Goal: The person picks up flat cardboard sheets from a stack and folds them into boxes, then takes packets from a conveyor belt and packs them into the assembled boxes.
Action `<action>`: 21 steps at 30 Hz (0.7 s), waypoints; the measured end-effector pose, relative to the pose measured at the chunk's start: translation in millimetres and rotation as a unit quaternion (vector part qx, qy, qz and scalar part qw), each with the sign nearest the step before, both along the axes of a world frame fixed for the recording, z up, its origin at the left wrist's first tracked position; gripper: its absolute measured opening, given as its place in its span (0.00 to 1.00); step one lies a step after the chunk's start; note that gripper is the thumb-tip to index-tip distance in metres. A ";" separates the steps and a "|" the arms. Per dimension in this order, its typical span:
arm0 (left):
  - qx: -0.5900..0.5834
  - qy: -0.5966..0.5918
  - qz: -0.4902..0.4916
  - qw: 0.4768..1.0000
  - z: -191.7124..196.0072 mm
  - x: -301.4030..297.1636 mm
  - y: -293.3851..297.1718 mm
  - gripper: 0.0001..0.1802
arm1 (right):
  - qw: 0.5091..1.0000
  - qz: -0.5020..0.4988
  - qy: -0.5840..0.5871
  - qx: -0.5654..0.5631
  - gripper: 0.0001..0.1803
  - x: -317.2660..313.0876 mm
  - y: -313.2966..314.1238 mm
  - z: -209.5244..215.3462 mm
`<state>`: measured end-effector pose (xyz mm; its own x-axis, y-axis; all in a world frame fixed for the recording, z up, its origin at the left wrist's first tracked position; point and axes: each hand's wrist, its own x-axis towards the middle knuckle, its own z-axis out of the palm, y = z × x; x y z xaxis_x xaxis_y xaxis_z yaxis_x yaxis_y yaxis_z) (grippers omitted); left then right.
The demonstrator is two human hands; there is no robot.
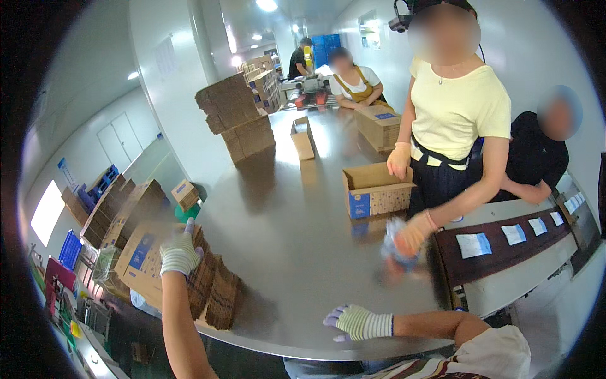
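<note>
My left hand, in a striped knit glove, rests with its grip spread flat on the top flattened carton of a leaning stack at the tabletop's near-left edge; my right hand lies on the bare steel, fingers loosely extended, pinching nothing. I judge the carton light, stiff across its panel but floppy at the folds, best taken by an edge. It looks brown corrugated with a blue printed patch.

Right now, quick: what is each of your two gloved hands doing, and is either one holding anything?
Left hand: open, resting on the stack of flattened cardboard boxes, gripping nothing.
Right hand: open, flat on the steel table, empty.
</note>
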<state>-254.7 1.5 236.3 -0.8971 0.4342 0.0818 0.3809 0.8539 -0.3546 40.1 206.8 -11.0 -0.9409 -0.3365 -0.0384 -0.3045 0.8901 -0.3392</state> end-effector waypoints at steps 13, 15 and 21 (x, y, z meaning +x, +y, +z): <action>0.074 0.094 -0.088 0.989 -23.9 25.9 -5.8 0.25 | 0.988 -0.003 -0.012 -0.155 0.28 69.6 -16.0 -35.2; 0.072 0.148 -0.114 0.980 -28.8 38.6 -22.7 0.22 | 0.989 0.001 -0.060 -0.136 0.28 70.6 -18.0 -35.7; 0.340 0.318 -0.303 0.832 7.6 173.9 -27.7 0.20 | 0.969 -0.118 -0.038 -0.212 0.31 61.4 8.3 17.2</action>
<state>-80.8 -26.2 243.8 -0.2119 0.4494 0.8678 0.7337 0.6597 -0.1625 101.5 215.1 6.2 -0.9935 -0.1125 -0.0155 -0.0693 0.7082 -0.7026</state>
